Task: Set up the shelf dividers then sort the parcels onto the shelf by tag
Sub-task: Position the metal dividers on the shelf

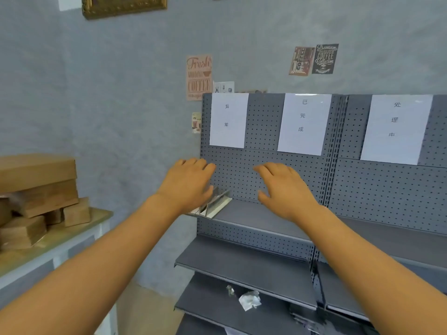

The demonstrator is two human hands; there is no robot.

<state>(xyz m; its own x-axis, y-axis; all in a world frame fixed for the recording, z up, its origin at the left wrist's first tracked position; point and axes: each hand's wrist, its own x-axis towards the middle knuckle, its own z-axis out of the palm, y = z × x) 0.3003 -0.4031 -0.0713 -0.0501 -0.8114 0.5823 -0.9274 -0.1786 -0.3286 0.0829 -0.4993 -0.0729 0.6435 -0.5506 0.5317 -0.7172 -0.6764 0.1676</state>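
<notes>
Parcels (36,189) first, far left: I count several brown cardboard boxes, matte and flat-sided, stacked unevenly on a side table (79,228) with a pale wood-look top and a white frame. The largest box lies on top, smaller blocks are tumbled beneath and beside it. None is on the shelf.

Left hand (188,182): palm down, fingers loosely spread and a little bent, reaching over the left end of the top shelf. It hovers above the shelf dividers (215,204), a small leaning bundle of thin, flat, light-metal plates with pale edges. I cannot tell whether the thumb side touches them; nothing is gripped.

Right hand (283,187): likewise palm down, fingers spread and relaxed, thumb out, holding nothing. It sits in front of the pegboard, just right of the dividers, above the bare shelf surface.

Shelf (254,213): grey painted metal, smooth flat boards in tiers, with a perforated back panel (242,170) of regular small holes and a slotted upright post between two bays. Three white paper sheets hang on the panel: left tag (228,119), middle tag (303,124), right tag (396,129), each printed with dark characters in a vertical column.

Lower tier: a crumpled white scrap (249,299) lies on a grey board.

Wall behind is blue-grey and textured, carrying small coffee posters (198,77).
</notes>
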